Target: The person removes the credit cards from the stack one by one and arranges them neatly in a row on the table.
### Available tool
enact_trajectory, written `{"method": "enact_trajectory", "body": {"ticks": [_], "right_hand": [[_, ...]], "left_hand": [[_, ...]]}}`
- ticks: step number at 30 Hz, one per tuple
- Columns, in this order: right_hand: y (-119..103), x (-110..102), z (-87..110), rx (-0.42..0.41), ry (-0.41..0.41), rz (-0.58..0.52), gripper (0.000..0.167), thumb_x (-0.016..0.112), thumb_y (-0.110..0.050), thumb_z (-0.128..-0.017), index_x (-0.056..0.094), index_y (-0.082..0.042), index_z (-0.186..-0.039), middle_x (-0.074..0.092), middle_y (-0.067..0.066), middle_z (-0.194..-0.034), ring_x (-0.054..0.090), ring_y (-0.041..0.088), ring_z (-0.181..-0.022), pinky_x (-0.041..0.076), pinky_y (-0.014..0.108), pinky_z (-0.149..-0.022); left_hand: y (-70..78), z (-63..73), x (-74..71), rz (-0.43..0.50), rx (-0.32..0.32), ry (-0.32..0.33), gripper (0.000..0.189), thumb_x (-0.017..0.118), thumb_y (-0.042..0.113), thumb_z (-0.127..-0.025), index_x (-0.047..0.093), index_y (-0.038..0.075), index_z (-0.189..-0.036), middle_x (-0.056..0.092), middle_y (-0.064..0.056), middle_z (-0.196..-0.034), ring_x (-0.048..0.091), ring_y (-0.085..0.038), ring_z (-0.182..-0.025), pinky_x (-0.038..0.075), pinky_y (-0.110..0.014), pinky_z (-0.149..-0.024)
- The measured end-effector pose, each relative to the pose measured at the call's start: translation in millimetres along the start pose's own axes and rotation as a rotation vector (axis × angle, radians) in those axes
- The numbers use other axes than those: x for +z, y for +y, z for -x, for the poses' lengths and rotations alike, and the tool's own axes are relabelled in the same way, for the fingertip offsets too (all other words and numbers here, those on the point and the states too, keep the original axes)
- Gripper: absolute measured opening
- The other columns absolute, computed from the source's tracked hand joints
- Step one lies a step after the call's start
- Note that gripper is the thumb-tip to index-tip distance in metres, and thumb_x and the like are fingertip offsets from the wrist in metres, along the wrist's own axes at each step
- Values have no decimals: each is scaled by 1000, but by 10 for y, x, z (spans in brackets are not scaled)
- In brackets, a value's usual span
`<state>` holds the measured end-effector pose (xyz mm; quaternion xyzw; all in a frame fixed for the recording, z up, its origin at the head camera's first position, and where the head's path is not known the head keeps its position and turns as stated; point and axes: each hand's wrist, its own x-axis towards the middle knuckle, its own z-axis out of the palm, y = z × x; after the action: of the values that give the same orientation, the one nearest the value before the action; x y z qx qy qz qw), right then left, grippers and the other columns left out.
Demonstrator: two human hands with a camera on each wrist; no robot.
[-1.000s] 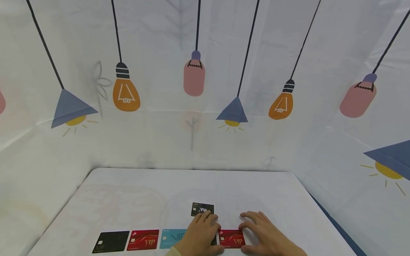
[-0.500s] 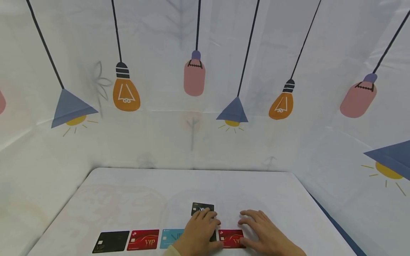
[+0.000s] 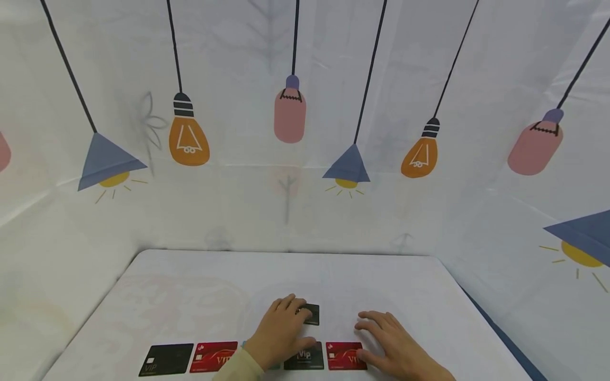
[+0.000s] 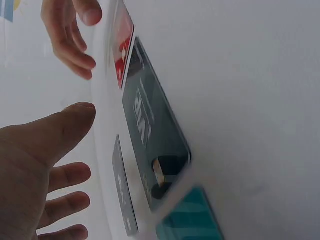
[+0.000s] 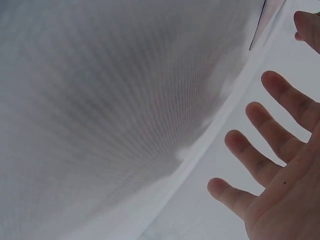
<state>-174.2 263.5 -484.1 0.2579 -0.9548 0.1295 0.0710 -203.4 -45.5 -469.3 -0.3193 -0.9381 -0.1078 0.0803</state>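
Note:
In the head view my left hand (image 3: pixel 280 330) hovers with relaxed fingers over the upper black card (image 3: pixel 313 315), covering its left part. Below its thumb lies a black VIP card (image 3: pixel 305 360) in the front row. The left wrist view shows the thumb and fingers of this hand apart from the cards, holding nothing; the teal card (image 4: pixel 192 220), nearly all hidden by the hand in the head view, shows there. My right hand (image 3: pixel 397 349) has its fingers spread, its thumb overlapping the right edge of a red VIP card (image 3: pixel 342 355). Its palm holds nothing in the right wrist view.
Another black card (image 3: pixel 166 360) and a red VIP card (image 3: pixel 213 356) lie at the left of the row. The white table (image 3: pixel 200 296) ends at a wall sheet (image 3: pixel 248 211) printed with hanging lamps.
My left hand has shifted left and away from me, uncovering the front black VIP card and covering the teal card and part of the upper black card. The right hand has barely moved.

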Motion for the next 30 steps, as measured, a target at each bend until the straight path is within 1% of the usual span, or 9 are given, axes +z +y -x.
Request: {"method": "enact_trajectory", "body": {"ticks": [5, 8, 11, 15, 19, 21, 25, 30], "right_hand": [[0, 6, -12, 1, 7, 8, 50, 62, -67, -90, 63, -32, -125, 56, -5, -142, 52, 18, -123, 50, 57, -100], [2, 3, -23, -1, 9, 10, 50, 62, -66, -90, 63, -31, -126, 56, -4, -142, 52, 18, -123, 50, 57, -100], [2, -5, -31, 4, 2, 5, 50, 63, -65, -90, 63, -30, -126, 56, -3, -142, 52, 19, -123, 48, 58, -101], [-11, -7, -46, 7, -1, 1, 49, 64, -63, -91, 64, -28, -125, 57, -2, -141, 52, 19, -123, 47, 58, -103], [-39, -16, -74, -1, 14, 25, 49, 64, -62, -91, 63, -28, -126, 57, -2, -140, 52, 18, -120, 51, 55, -99], [-48, -18, -88, -7, 22, 40, 49, 64, -62, -92, 63, -28, -127, 56, -3, -139, 52, 17, -119, 53, 53, -97], [-53, -21, -127, -7, 26, 30, 48, 64, -61, -92, 63, -27, -126, 56, -2, -139, 52, 18, -121, 51, 54, -98], [-70, -2, -206, 46, -25, -23, 53, 64, -63, -90, 63, -27, -129, 54, -1, -142, 48, 21, -127, 47, 55, -103]], "left_hand": [[-157, 5, -45, -24, -35, -6, 55, 72, 58, -87, 69, 16, -123, 62, -8, -132, 55, -34, -128, 46, -53, -105], [-267, 0, -53, -30, -47, 3, 56, 74, 56, -86, 69, 14, -123, 63, -9, -131, 56, -34, -126, 46, -53, -104], [-376, -14, -49, -41, -52, 13, 57, 75, 54, -85, 69, 12, -122, 64, -11, -129, 57, -35, -124, 47, -54, -102], [-509, -33, -11, -41, -70, -20, 58, 75, 54, -84, 69, 12, -124, 63, -11, -130, 57, -36, -123, 47, -56, -101], [-627, -35, 49, -26, -76, -57, 60, 72, 56, -86, 67, 14, -128, 62, -10, -131, 56, -35, -124, 45, -56, -102], [-670, -39, 68, -19, -72, -57, 60, 71, 58, -86, 66, 16, -129, 62, -10, -131, 56, -35, -124, 46, -56, -102], [-724, -71, 87, 1, -61, -46, 60, 73, 59, -84, 68, 19, -129, 62, -9, -128, 57, -34, -120, 47, -55, -99], [-754, -112, 94, 16, -50, -55, 58, 73, 60, -84, 69, 22, -128, 61, -9, -124, 58, -33, -115, 49, -54, -96]]}}
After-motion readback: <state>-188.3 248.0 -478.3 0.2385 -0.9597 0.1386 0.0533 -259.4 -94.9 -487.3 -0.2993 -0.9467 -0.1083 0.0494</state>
